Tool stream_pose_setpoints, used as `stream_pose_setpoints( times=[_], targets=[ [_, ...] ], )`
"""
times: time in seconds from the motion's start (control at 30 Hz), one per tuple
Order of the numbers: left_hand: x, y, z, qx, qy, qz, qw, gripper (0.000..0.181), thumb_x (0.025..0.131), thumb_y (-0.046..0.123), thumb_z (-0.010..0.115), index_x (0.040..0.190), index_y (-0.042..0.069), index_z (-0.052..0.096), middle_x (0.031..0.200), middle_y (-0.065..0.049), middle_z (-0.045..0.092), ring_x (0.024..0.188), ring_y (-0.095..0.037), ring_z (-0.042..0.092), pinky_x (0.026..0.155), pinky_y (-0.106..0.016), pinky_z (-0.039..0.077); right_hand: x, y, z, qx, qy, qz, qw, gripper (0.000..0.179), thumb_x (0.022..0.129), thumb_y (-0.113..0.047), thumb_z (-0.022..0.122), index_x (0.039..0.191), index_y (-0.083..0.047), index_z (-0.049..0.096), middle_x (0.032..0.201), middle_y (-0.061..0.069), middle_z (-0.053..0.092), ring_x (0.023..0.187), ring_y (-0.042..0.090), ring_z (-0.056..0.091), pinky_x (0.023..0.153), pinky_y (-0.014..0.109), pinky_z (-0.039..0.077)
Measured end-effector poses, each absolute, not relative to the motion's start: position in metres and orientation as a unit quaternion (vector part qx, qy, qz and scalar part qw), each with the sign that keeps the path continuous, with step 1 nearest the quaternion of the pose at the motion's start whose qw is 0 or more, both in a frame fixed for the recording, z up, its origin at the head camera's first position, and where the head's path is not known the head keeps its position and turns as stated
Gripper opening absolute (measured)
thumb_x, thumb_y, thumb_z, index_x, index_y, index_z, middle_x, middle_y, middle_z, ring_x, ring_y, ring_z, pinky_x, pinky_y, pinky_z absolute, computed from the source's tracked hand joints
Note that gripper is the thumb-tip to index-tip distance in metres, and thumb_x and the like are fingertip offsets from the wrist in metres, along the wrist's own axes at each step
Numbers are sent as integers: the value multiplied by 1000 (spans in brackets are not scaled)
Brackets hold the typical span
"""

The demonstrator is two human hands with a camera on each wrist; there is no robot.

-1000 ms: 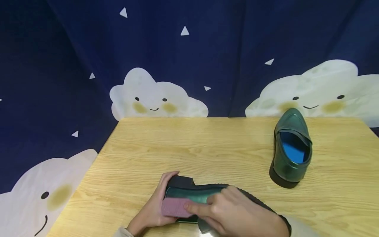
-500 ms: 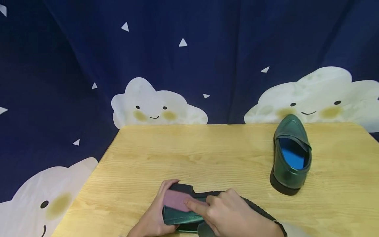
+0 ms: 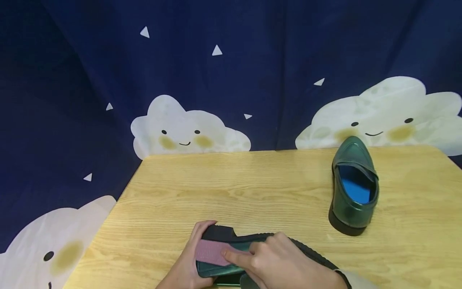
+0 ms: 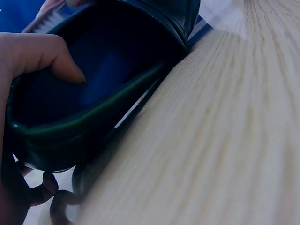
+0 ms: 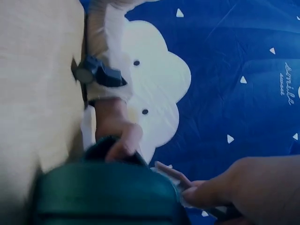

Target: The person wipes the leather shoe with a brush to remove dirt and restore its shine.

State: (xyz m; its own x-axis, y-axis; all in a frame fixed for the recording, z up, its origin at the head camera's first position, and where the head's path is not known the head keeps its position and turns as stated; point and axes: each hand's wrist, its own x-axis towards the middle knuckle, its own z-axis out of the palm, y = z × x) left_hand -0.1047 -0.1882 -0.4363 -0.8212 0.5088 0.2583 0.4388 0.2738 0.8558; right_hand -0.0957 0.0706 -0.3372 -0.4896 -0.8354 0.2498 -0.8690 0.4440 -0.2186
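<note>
A dark green loafer lies tipped on its side near the table's front, its black sole facing away from me. My left hand grips it round the heel, the thumb inside the opening in the left wrist view. Between the fingers of my right hand is a pink brush, its forefinger laid along the back. Pale bristles of that brush show at the loafer's side. My right hand and forearm hide the toe end in the head view. The matching green loafer stands upright at right, apart from both hands.
The wooden table reaches back to a dark blue curtain printed with smiling clouds. A dark strapped device sits on the left wrist.
The pink brush has moved up the loafer's side towards the sole, then slightly back down. My left hand keeps its grip on the heel. The head view has tilted a little.
</note>
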Motion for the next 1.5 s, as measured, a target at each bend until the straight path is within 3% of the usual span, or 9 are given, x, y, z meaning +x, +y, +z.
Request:
stream_pose_setpoints(
  times=[0.17,0.43,0.67,0.83,1.1,1.37,1.5],
  targets=[
    [-104,-190,-438,315,787,531,16,107,56,1,73,150,6,21,141,-9,31,117,-19,42,97,-28,38,-96,66,-345,552,-810,177,82,41,85,-15,68,123,-28,64,57,-18,18,45,-8,10,38,9,9],
    [-107,-190,-441,306,802,512,4,107,57,5,76,149,8,23,138,-5,33,117,-19,43,97,-29,40,-100,67,-339,519,-835,173,53,43,87,-13,64,126,-30,58,55,-18,18,41,-7,12,36,10,10],
    [-112,-192,-443,322,810,489,-29,108,55,10,78,149,7,25,138,-9,35,119,-20,43,99,-32,39,-101,67,-339,538,-821,190,35,40,89,-13,62,126,-30,61,56,-19,22,42,-9,17,37,10,15],
    [-112,-192,-443,307,819,483,-23,107,52,8,76,147,7,27,137,-3,35,116,-18,45,97,-32,41,-102,69,-339,506,-845,160,68,40,91,-16,62,128,-30,60,54,-16,21,42,-5,17,37,12,13],
    [-108,-192,-443,314,812,492,-13,107,57,10,79,149,9,24,139,-6,33,118,-20,43,98,-33,39,-101,72,-339,524,-829,190,50,42,90,-14,63,128,-31,60,56,-19,23,44,-9,19,37,11,16],
    [-103,-192,-441,319,817,480,-31,109,53,10,78,148,7,25,137,-6,36,118,-19,44,98,-32,39,-98,73,-336,543,-814,204,28,45,88,-11,63,127,-32,60,56,-22,23,44,-12,18,37,10,17],
    [-104,-191,-441,310,818,483,-34,109,51,9,77,148,8,27,136,-3,37,117,-19,45,98,-32,40,-98,73,-335,523,-830,184,58,40,90,-14,63,126,-31,61,55,-21,21,44,-10,18,37,11,15]
  ],
)
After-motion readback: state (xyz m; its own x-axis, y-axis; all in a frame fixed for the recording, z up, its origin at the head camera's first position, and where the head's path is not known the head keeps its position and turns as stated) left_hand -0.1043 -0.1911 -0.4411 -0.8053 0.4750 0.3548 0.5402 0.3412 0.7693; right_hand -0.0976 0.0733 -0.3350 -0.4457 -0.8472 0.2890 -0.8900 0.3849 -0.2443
